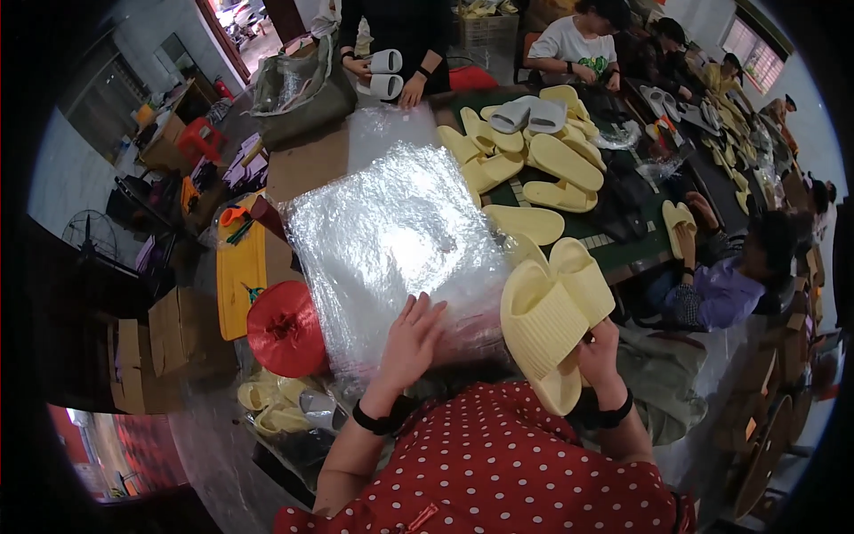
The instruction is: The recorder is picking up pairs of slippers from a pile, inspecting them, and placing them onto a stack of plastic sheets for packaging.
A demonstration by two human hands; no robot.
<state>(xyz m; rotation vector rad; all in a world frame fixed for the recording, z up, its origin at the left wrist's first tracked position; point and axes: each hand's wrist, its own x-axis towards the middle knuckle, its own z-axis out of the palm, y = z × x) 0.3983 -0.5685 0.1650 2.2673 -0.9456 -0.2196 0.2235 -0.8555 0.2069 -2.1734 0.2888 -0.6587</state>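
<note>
My right hand grips a pair of pale yellow slippers with ribbed straps, held together over the table's near edge. Part of its fingers is hidden behind them. My left hand rests on the near part of a stack of shiny transparent plastic bags, its fingers stretched out and nothing held in it. The slippers are just right of the stack. Beyond them lies a heap of loose yellow slippers, with a grey-white pair on top.
Left of the bags are a round red bundle and a yellow board. A large grey-green sack stands at the far left. Across the table a person holds white slippers. Another person in purple sits at the right, holding yellow slippers.
</note>
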